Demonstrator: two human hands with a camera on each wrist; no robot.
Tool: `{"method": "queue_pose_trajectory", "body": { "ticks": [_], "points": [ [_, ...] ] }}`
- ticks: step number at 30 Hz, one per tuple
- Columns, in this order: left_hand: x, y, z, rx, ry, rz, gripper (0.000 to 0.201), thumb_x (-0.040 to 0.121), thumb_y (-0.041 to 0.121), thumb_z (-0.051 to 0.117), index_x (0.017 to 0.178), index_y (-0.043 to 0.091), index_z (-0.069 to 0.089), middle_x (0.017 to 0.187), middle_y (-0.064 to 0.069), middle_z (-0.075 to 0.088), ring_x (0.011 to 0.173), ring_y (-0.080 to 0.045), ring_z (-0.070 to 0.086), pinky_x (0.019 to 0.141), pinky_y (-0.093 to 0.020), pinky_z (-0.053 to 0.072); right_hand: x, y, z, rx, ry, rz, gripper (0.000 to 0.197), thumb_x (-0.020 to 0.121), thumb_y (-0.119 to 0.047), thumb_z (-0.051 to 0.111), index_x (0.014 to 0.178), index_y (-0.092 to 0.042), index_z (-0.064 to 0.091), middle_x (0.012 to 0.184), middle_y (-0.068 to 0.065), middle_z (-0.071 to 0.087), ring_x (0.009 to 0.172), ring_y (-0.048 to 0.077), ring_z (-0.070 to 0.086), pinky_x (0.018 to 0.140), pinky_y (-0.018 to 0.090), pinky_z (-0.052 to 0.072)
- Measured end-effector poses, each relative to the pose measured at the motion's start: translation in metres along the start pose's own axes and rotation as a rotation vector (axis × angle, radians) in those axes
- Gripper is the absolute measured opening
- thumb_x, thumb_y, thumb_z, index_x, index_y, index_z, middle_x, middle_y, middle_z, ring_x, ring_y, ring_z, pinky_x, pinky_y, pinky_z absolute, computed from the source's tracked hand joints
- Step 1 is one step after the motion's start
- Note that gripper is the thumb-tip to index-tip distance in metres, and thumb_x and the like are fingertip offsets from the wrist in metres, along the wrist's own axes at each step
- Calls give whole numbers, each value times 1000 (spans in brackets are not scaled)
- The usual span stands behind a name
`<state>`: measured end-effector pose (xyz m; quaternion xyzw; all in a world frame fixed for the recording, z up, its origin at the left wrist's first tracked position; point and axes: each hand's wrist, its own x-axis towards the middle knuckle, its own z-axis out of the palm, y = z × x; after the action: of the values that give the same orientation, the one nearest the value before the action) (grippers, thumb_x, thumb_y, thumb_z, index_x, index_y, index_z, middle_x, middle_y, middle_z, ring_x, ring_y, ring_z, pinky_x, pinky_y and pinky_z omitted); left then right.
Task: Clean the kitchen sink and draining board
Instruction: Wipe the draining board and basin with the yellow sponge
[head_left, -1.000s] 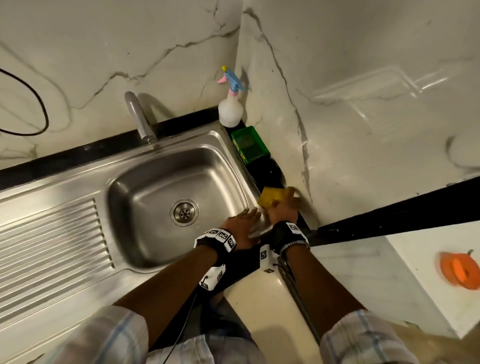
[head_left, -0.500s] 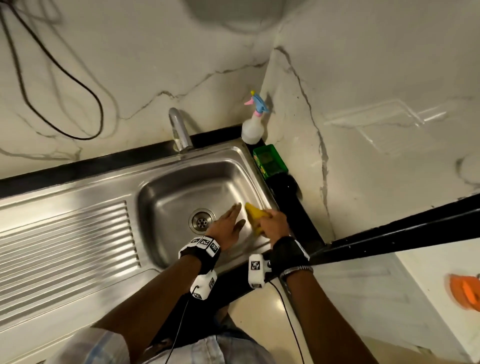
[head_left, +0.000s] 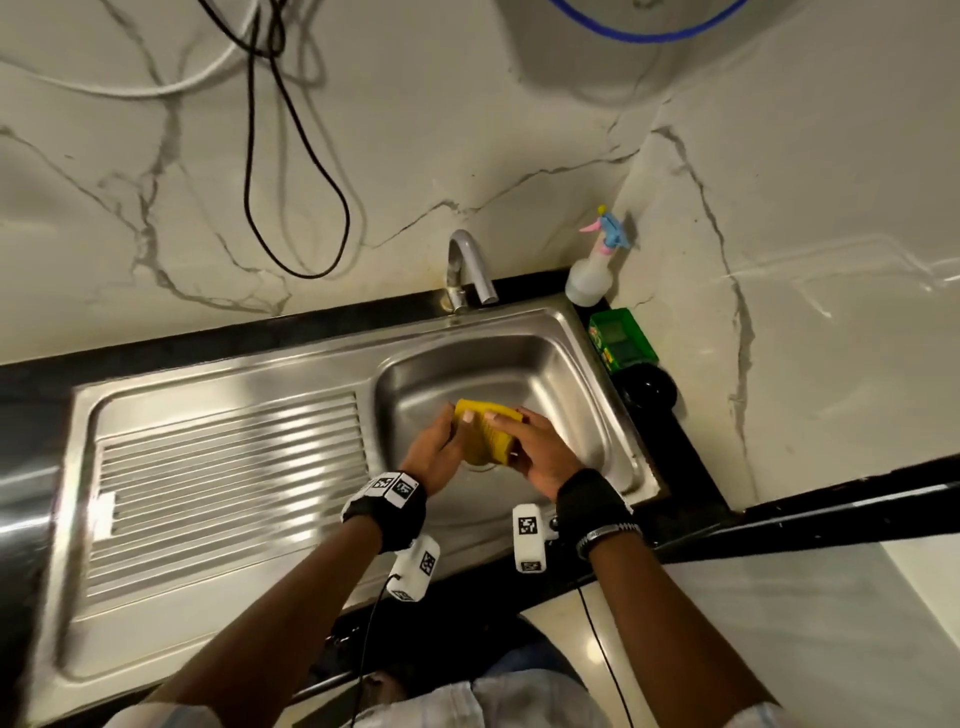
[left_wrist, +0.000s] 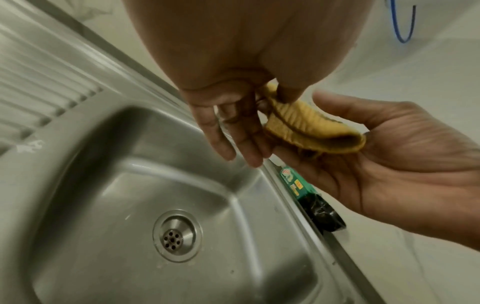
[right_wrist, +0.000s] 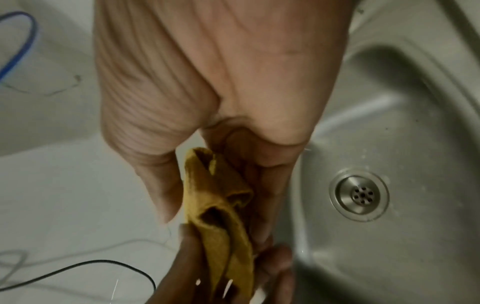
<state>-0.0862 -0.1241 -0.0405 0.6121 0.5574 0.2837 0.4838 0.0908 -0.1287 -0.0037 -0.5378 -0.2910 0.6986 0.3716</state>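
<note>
A folded yellow cloth (head_left: 488, 432) hangs above the steel sink basin (head_left: 571, 395), held by both hands. My left hand (head_left: 439, 452) pinches its left end between thumb and fingers, and my right hand (head_left: 540, 449) grips its right end. In the left wrist view the yellow cloth (left_wrist: 314, 127) sags between my left hand (left_wrist: 241, 115) and my right hand (left_wrist: 389, 156). The right wrist view shows the yellow cloth (right_wrist: 221, 211) pinched under my right hand (right_wrist: 207, 174). The drain (left_wrist: 176, 238) lies below. The ribbed draining board (head_left: 223, 483) lies to the left.
A curved tap (head_left: 467, 270) stands behind the basin. A white spray bottle (head_left: 592, 270), a green box (head_left: 621, 340) and a black round object (head_left: 649, 387) sit along the black counter strip at the right wall. Black and white cables (head_left: 291, 171) hang on the marble wall.
The cloth moved from the sink's right edge to over the basin's middle. My left hand, open a moment ago, has taken hold of the cloth's end. The head view has tilted up.
</note>
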Motion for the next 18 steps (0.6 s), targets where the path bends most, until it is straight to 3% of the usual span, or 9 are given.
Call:
{"method": "queue_pose_trajectory", "body": {
  "ticks": [2, 4, 7, 10, 12, 14, 16, 18],
  "points": [
    [3, 0, -4, 141, -69, -56, 31, 96, 50, 38, 108, 21, 42, 82, -4, 69, 72, -25, 70, 73, -45, 57, 5, 6, 10, 47, -9, 35, 41, 82, -16, 82, 119, -13, 65, 104, 8, 71, 95, 24, 69, 77, 39, 58],
    [11, 2, -7, 291, -131, -123, 21, 99, 35, 36, 111, 17, 39, 78, -5, 68, 64, -24, 70, 68, -42, 58, 16, 9, 11, 33, -43, 90, 40, 86, -8, 76, 124, -13, 65, 108, 9, 72, 98, 26, 71, 81, 44, 59],
    [26, 2, -13, 547, -132, -159, 34, 100, 48, 30, 108, 19, 47, 93, -12, 70, 83, -32, 69, 77, -40, 54, 34, -1, 3, -44, -83, 205, 25, 94, -4, 64, 118, -5, 69, 107, 18, 72, 95, 33, 71, 83, 51, 59],
    [52, -12, -32, 689, -27, -221, 34, 99, 48, 34, 106, 22, 55, 103, -13, 69, 95, -36, 66, 79, -39, 51, 68, -20, -15, -116, 86, 211, 12, 96, -7, 61, 95, -11, 72, 92, 18, 69, 79, 30, 67, 70, 45, 60],
    [68, -24, -52, 758, 3, -259, 30, 94, 42, 46, 114, 21, 55, 114, -14, 66, 102, -36, 64, 83, -41, 52, 103, -31, -35, -218, 232, 127, 13, 97, -21, 63, 108, -16, 67, 101, 16, 69, 82, 30, 69, 60, 43, 62],
    [78, -42, -74, 860, -4, -307, 54, 85, 40, 61, 134, 21, 47, 138, -12, 52, 123, -35, 52, 97, -47, 48, 147, -40, -58, -388, 331, -4, 24, 93, -31, 63, 113, -16, 65, 102, 16, 71, 79, 30, 71, 62, 52, 62],
    [82, -63, -93, 940, -85, -392, 97, 76, 44, 74, 153, 21, 20, 160, -7, 20, 145, -32, 24, 109, -59, 32, 184, -56, -75, -575, 414, -157, 31, 86, -36, 56, 103, -13, 66, 90, 14, 74, 73, 32, 70, 68, 59, 60],
    [82, -84, -105, 909, -155, -479, 130, 64, 47, 85, 156, 23, -3, 164, -1, -4, 149, -35, 3, 106, -71, 23, 210, -78, -84, -799, 493, -294, 35, 90, -32, 51, 115, -12, 66, 109, 17, 72, 99, 38, 66, 92, 51, 53]
  ]
}}
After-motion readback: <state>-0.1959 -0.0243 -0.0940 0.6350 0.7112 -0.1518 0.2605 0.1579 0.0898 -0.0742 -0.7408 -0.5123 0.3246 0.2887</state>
